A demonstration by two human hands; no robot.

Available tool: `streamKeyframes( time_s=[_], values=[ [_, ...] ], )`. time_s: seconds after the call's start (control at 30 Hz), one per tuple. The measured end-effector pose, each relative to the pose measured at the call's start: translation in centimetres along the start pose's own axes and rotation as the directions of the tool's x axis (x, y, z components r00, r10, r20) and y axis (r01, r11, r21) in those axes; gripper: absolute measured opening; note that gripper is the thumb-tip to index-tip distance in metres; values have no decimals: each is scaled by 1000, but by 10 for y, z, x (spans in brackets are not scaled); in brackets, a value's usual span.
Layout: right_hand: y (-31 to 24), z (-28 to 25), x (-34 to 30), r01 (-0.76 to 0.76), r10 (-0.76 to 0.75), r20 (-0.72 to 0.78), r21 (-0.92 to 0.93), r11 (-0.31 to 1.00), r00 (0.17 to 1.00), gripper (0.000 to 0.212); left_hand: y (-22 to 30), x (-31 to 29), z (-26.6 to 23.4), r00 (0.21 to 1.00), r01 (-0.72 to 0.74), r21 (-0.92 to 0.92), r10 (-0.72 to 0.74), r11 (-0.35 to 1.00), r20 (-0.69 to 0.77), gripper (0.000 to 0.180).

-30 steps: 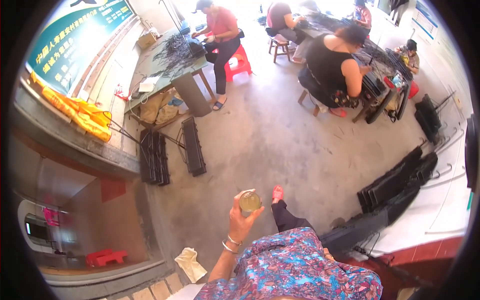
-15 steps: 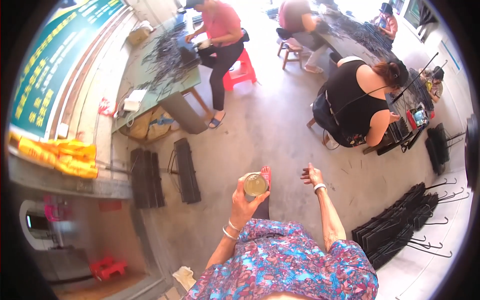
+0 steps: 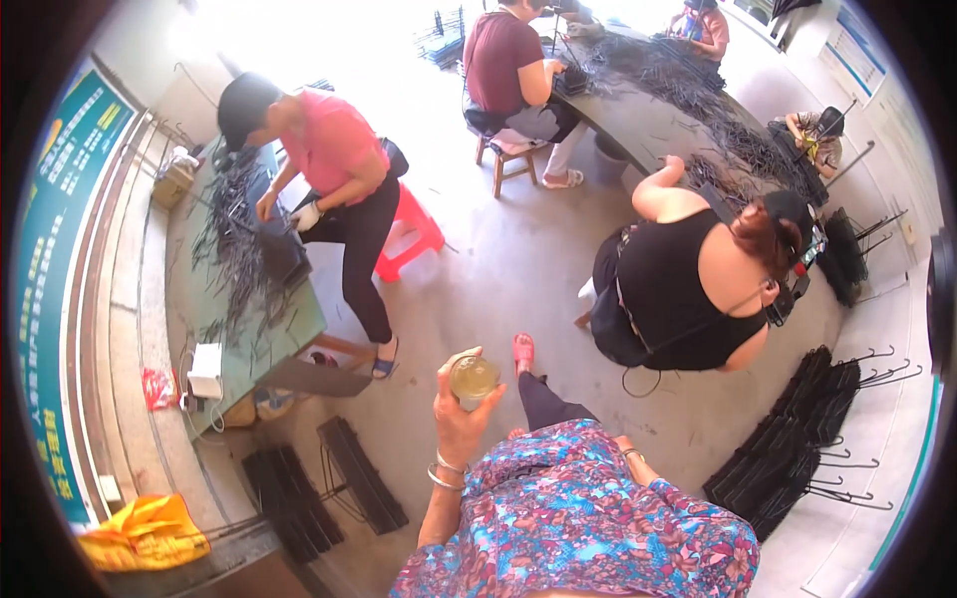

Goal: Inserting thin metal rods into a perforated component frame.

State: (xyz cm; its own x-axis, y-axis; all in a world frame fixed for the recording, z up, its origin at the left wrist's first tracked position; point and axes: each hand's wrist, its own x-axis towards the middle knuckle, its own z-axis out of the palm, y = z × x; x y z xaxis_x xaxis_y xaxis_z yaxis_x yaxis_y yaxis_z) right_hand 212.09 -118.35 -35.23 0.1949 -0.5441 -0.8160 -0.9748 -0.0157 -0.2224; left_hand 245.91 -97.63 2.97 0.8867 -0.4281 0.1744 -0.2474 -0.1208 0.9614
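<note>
While left hand (image 3: 460, 420) clasps round container (image 3: 476, 378), right hand (image 3: 623, 443) mostly hidden, grip unclear.

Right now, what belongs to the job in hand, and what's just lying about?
In hand:
- clear round container with yellowish contents, held by the left hand

Lying about:
- crumpled yellow plastic sheet
- long black rectangular panels on the floor

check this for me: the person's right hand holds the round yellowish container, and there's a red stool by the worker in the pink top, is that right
One thing is off: the head view shows the person's left hand holding the round yellowish container, not the right. There is a red stool by the worker in the pink top.
</note>
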Motion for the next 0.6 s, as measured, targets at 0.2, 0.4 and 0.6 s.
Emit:
streamKeyframes(
  time_s=[0.2,0.4,0.6],
  values=[
    [-70,-40,154,258,-265,-7,-204,944,964,55,-21,149,48,997,3,-23,-1,1000,80,56],
    [-386,-160,165,66,-130,126,419,906,983,51,-17,260,43,995,84,73,-79,994,-62,55],
    [-569,-219,221,258,-346,79,518,815,935,45,-59,382,61,993,75,42,-70,996,-94,56]
  ],
)
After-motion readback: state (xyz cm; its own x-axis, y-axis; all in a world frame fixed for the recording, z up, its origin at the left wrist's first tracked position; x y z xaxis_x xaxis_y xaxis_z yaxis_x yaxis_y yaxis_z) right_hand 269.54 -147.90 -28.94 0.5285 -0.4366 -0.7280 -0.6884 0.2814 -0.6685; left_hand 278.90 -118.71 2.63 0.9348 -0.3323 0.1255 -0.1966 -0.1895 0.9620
